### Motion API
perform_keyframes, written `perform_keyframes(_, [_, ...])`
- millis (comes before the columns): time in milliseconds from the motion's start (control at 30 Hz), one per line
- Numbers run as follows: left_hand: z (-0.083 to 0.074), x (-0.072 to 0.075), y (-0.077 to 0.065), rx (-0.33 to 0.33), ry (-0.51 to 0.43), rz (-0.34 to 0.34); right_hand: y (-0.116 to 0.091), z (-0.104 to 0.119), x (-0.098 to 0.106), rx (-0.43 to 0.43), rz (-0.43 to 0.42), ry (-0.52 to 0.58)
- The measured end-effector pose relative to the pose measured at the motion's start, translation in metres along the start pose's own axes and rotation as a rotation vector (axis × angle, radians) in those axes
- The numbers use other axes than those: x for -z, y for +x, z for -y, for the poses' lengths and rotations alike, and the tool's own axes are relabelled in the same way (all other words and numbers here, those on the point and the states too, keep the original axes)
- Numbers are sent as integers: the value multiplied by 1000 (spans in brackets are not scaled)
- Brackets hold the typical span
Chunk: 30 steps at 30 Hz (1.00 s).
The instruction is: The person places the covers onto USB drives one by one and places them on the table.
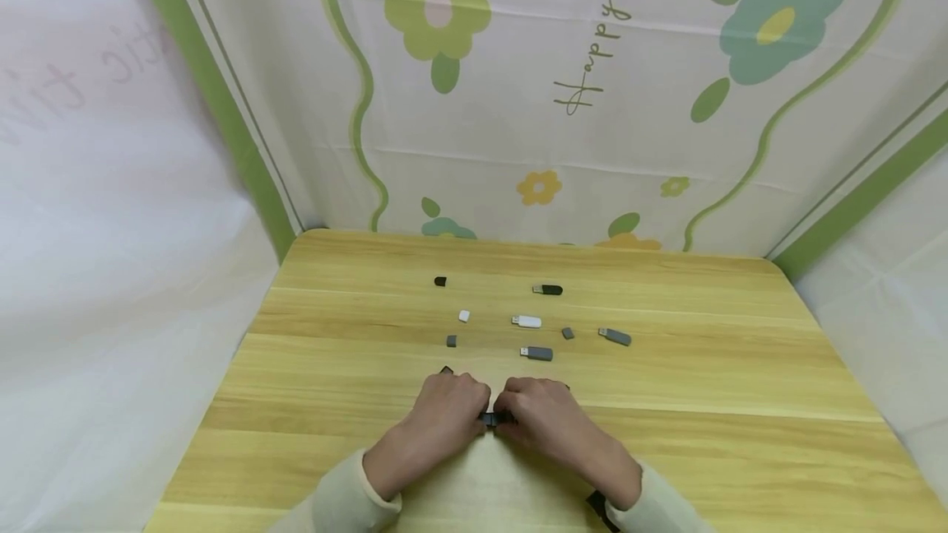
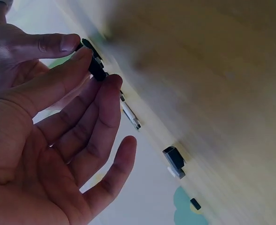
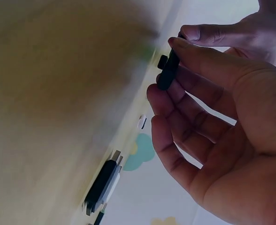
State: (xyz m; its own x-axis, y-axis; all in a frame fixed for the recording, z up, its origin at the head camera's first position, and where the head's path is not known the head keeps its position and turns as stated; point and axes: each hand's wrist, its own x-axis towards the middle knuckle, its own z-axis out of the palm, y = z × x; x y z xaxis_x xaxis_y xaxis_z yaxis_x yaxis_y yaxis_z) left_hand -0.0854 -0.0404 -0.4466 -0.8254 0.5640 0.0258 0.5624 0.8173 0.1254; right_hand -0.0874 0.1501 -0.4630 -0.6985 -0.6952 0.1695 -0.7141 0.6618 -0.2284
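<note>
A dark USB flash drive (image 1: 490, 419) is held between both hands near the front of the table. My left hand (image 1: 453, 405) pinches one end of it with thumb and fingertips; its dark end (image 2: 97, 70) shows past the thumb in the left wrist view. From the other side, my right hand (image 1: 544, 410) grips the opposite end, and the dark body (image 3: 168, 75) sticks out below its thumb in the right wrist view. The fingers cover much of the drive. Just beyond the left knuckles lies a dark cap (image 1: 446, 370).
Farther back on the wooden table (image 1: 333, 352) lie a black flash drive (image 1: 550, 290), a white one (image 1: 527, 322) and two grey ones (image 1: 538, 354). Loose caps lie among them: black (image 1: 440, 281), white (image 1: 463, 316) and grey (image 1: 452, 341). A flower-patterned cloth (image 1: 504, 122) hangs behind.
</note>
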Motion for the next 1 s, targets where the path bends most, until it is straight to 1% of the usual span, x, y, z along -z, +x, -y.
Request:
perform_keyframes(233, [-3, -3, 0, 4, 62, 22, 1, 2, -1, 11, 14, -47])
perform_keyframes(500, [-4, -6, 1, 5, 80, 28, 0, 1, -4, 19, 19, -75])
perform_keyframes(833, [-4, -11, 0, -4, 101, -3, -1, 3, -5, 17, 14, -94])
perform_keyframes(1000, [-4, -11, -2, -9, 79, -24, -2, 4, -5, 20, 9, -90])
